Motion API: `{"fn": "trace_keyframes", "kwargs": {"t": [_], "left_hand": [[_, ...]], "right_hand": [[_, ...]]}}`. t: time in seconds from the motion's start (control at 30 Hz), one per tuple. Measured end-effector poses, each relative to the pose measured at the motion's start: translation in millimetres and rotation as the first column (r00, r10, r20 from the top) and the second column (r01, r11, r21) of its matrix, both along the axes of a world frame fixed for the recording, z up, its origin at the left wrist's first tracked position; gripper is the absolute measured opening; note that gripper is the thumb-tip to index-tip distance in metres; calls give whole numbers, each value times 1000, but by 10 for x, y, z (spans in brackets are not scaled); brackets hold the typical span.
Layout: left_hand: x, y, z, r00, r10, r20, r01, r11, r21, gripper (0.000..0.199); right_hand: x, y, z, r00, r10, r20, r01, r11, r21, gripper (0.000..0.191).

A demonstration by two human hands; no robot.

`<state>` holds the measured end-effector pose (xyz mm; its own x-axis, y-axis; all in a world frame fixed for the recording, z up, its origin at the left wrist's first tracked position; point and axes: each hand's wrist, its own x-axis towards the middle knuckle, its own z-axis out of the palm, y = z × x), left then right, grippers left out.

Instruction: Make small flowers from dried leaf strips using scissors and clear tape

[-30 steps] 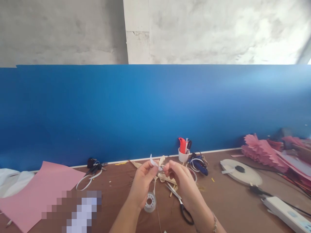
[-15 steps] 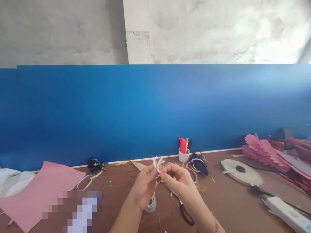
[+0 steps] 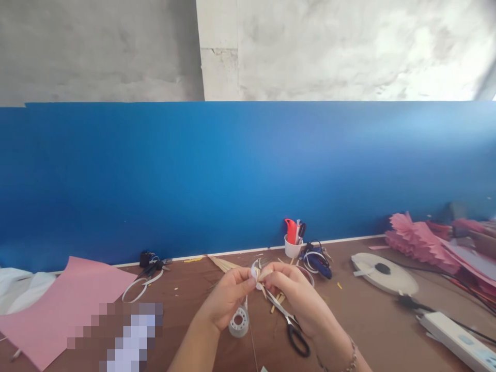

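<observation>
Head view, near to far. Scissors (image 3: 284,311) lie on the brown surface (image 3: 194,336) by the right forearm, black handles nearest, blades partly apart and pointing up toward the fingers. Roll of clear tape (image 3: 239,331) rests just beside the left wrist, a thin cord (image 3: 253,343) running past it. Above these, both hands meet: left hand (image 3: 228,295) pinches a curled white strip (image 3: 253,269) between thumb and fingers; right hand (image 3: 300,292) has thumb and forefinger pressed together on the pale slivers (image 3: 263,290) at its base. Piece is small and half covered, so the join is probably, not surely, under the fingertips. Changed over the last half second: slivers fanned upward then, now one points down, and the blades show more beneath. Reads as the piece being turned in the grip, still unsettled, needing both hands. Beyond, a fan of pale straw (image 3: 222,264), then a white cup (image 3: 293,250) of pens and a red tool near the foot of the blue partition (image 3: 232,181); keys (image 3: 154,266) left, dark blue pouch (image 3: 321,267) right.
</observation>
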<state>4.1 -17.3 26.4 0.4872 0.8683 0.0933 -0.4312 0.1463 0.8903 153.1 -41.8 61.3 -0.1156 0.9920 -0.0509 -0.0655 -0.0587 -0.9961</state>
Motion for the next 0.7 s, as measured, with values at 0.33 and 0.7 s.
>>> {"fn": "trace_keyframes", "kwargs": {"t": [0.33,0.7], "left_hand": [[9,-3,2,995,-51,87,47,997,55,30],[-49,6,130,939,251,-237,-208,959,190,24]], "right_hand": [[29,28,-6,971,93,-222,-88,996,32,22],[69,20,-11,910,-354,215,140,751,645,11]]}}
